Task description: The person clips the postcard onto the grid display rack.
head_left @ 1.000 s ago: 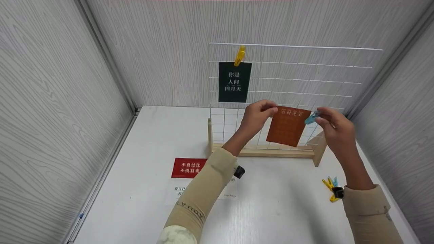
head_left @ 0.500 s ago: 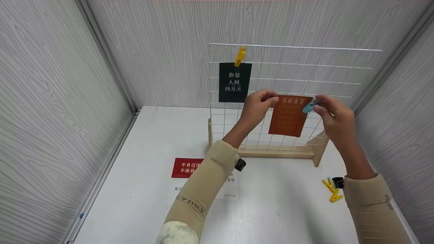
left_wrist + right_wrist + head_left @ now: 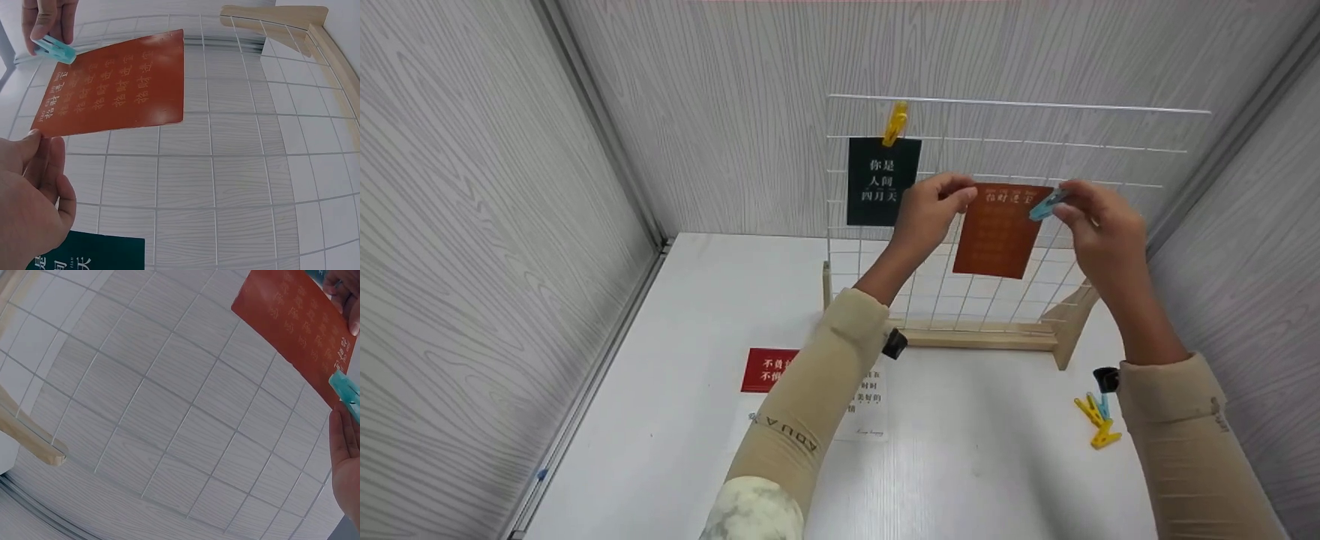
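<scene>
An orange-red card [image 3: 999,234] with pale lettering hangs upright in front of the white wire grid [image 3: 960,300]. My left hand [image 3: 928,212] pinches its upper left corner between thumb and fingers. A light blue clothespin [image 3: 1045,205] is pinched by my right hand [image 3: 1106,221] at the card's upper right corner. In the left wrist view the blue clothespin [image 3: 55,50] meets the card's edge; whether it grips the card cannot be told. Left of the card, a dark green card [image 3: 881,180] hangs on the grid under a yellow clothespin [image 3: 895,124].
The grid stands in a wooden base [image 3: 982,339]. On the white table [image 3: 675,390] lie a red card [image 3: 761,369] and a white printed card [image 3: 866,420], both partly behind my left sleeve. Several yellow and blue clothespins [image 3: 1099,431] lie at the right.
Both hands have risen along the grid, carrying the orange-red card and the blue clothespin upward. The card's top has gone from below the green card's bottom edge to about its mid-height.
</scene>
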A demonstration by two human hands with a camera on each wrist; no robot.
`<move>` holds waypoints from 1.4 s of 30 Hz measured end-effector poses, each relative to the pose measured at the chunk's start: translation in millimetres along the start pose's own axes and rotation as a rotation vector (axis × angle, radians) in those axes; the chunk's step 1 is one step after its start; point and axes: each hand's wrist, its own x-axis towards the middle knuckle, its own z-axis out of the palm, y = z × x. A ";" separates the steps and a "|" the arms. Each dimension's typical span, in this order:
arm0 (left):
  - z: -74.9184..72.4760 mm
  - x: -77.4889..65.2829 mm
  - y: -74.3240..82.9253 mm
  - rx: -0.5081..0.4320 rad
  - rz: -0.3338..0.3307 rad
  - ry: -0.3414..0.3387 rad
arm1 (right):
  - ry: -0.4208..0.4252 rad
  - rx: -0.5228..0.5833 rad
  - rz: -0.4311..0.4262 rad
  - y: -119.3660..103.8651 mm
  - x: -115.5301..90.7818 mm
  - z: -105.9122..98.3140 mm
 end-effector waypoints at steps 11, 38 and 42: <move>-8.0 16.9 10.7 0.045 0.005 0.042 | 0.063 0.026 -0.020 -9.4 18.0 6.6; 1.7 27.9 23.0 0.185 -0.017 0.165 | 0.315 0.161 -0.017 -31.2 48.3 28.7; 0.5 29.1 23.6 0.190 -0.012 0.179 | 0.322 0.174 -0.036 -23.6 55.1 33.0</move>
